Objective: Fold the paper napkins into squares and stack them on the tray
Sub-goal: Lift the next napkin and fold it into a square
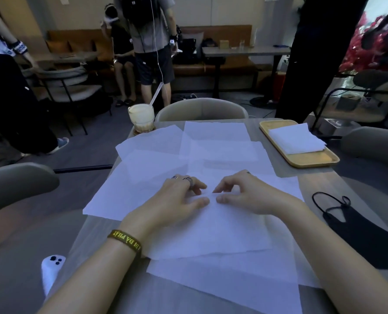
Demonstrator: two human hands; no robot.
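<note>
White thin paper napkin (211, 227) spreads nearward from both hands. Left hand (177, 196) and right hand (247, 191) pinch its far edge, side by side.

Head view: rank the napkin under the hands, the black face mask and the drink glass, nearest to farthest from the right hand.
1. The napkin: pinched by the right hand.
2. The black face mask: table's right edge.
3. The drink glass: far-left corner.
</note>
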